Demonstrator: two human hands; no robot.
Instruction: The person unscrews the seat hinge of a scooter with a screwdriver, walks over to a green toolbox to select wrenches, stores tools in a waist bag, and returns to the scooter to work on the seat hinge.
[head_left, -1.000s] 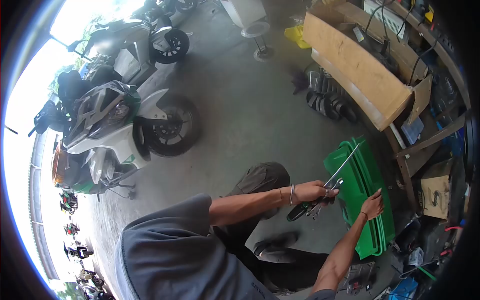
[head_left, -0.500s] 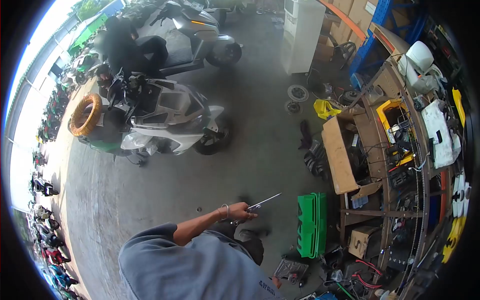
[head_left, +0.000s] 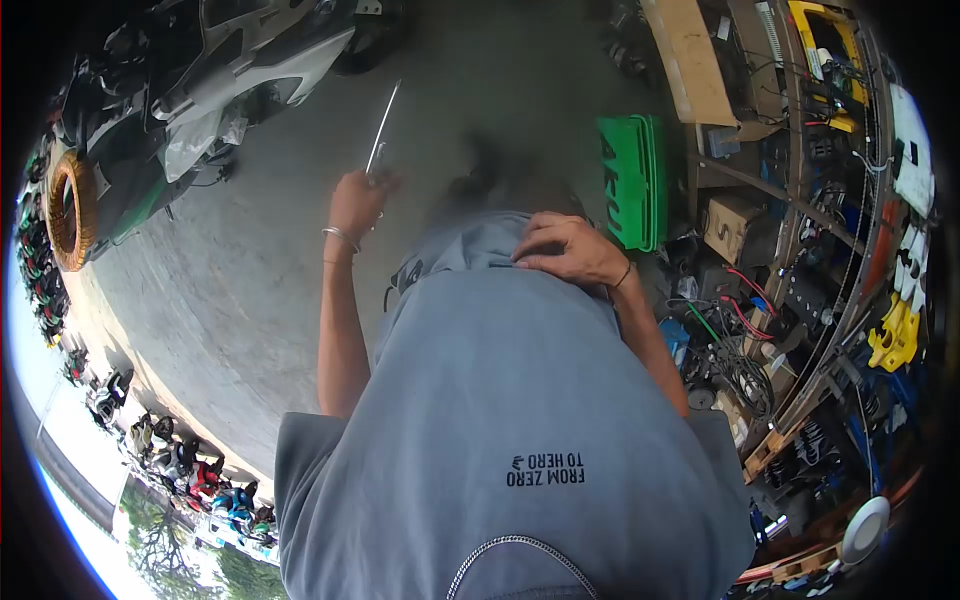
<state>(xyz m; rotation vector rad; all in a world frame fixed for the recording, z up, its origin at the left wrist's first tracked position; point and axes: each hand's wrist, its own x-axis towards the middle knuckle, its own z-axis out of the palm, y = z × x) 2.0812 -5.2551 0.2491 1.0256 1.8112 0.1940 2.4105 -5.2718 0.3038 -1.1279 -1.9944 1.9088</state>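
Observation:
My left hand (head_left: 357, 208), with a bracelet at its wrist, is closed around a long, thin silver metal tool (head_left: 384, 126). Its shaft points away from me, over the floor. The grip end is mostly hidden in my fingers, and the exact kind of tool does not show. My right hand (head_left: 572, 250) lies at the lower front of my grey shirt (head_left: 480, 370), its fingers bent and pinching the bunched cloth near the hem. Beyond that hand, to the right, stands a green crate (head_left: 632, 185) on the floor.
A scooter (head_left: 230, 75) stands at the upper left, with a wicker ring (head_left: 70, 210) beside it. Along the right runs a cluttered rack (head_left: 790, 170) with an open cardboard box (head_left: 690, 60). Cables (head_left: 745, 375) and loose parts lie below it. Several motorbikes are parked outside, lower left.
My view has tipped down toward my body. My left hand has swung left with the tool, now pointing more straight ahead. My right hand has come up from the lower right onto the shirt.

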